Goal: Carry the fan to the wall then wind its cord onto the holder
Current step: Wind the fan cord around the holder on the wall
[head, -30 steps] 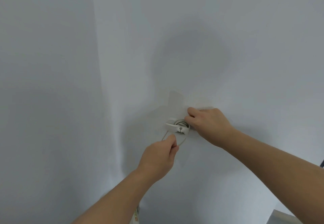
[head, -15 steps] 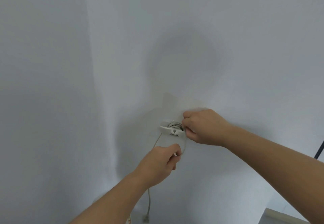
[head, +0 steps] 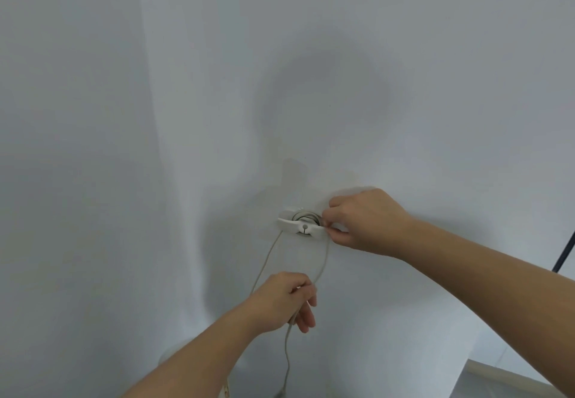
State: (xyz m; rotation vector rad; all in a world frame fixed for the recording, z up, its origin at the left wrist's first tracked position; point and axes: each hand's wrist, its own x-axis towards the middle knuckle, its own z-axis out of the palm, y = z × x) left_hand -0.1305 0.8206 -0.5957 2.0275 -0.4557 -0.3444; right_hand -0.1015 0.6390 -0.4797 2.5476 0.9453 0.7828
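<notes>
White holder (head: 301, 226) on wall (head: 155, 117), cord (head: 323, 260) wound round it; right hand (head: 364, 221) pinching cord at holder, left hand (head: 284, 301) below, fingers curled round cord.

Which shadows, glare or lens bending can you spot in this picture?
Head view: soft, even light, no glare; a big round, blurry-edged shadow on the wall above the holder; its corner line bows, from the wide lens.

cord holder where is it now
In the head view the cord holder is on the wall near centre, just left of the right hand, above the left hand.
</notes>
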